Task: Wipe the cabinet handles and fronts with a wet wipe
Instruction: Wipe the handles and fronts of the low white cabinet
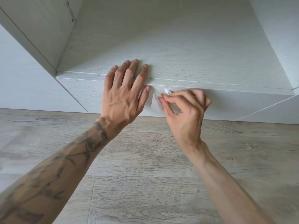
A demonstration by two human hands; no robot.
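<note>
Tattooed forearm [53, 172] nearest; left hand [123, 97] lies flat, fingers straight, on cabinet [194, 54] top edge; right hand [187, 109] pinches wipe [156, 103] with fingertips against cabinet front just below

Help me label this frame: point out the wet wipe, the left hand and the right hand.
wet wipe [155, 102]: head view, on its flat sheet beside the fingertips.
left hand [123, 97]: head view, on its back.
right hand [187, 110]: head view, on its back.
</note>
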